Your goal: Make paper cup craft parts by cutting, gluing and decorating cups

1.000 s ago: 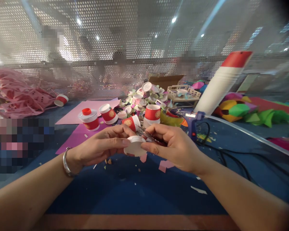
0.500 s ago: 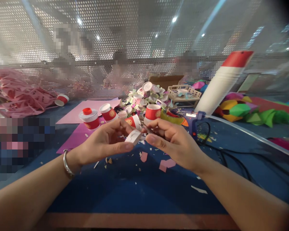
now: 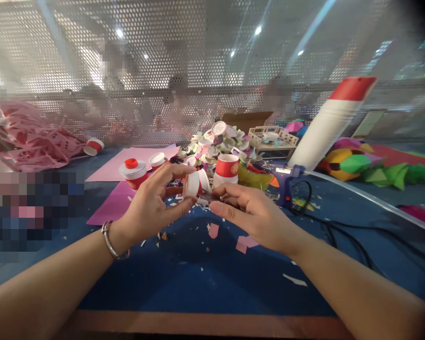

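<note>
On the blue desk strewn with scraps, trimming looks under way — the left hand pinches a cut paper cup aloft; the right hand, closed round scissors, needs the blades aligned on the rim

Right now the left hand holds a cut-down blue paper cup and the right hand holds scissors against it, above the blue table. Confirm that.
Not quite: the colour is wrong. In the head view the cut paper cup piece pinched in the left hand is red and white, not blue. The rest stands: the right hand holds scissors against it, above the blue table.
</note>
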Demonstrator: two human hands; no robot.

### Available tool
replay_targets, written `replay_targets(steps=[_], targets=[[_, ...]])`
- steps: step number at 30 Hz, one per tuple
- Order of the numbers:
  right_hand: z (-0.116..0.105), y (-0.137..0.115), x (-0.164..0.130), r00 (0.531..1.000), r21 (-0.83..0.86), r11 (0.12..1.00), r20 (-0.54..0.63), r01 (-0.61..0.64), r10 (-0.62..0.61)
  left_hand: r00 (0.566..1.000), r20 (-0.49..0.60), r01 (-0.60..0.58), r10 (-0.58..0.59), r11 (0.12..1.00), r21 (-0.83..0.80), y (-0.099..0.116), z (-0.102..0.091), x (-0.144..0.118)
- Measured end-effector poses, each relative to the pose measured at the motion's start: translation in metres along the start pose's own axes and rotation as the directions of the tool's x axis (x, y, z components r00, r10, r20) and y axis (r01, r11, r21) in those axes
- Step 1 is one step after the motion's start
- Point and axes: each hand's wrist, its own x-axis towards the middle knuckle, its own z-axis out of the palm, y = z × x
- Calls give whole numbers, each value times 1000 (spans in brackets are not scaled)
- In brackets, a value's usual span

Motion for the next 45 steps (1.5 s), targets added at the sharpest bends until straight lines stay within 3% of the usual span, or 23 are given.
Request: replay_targets(steps=[13, 26, 36, 45], targets=[[1, 1, 0, 1000, -61, 998, -5, -30, 30, 996, -9, -85, 87, 987, 138, 3, 1, -1], [0, -1, 0, 1000, -56, 998, -4, -26, 26, 1000, -14, -9, 11, 995, 97, 4, 1, 0], [1, -1, 0, 999, -60, 997, -13, -46, 45, 979, -25, -197, 203, 966, 165, 0, -2, -1], [0, 1, 0, 999, -76, 997, 10, -33, 34, 961, -30, -260, 274, 936, 237, 2, -2, -1]])
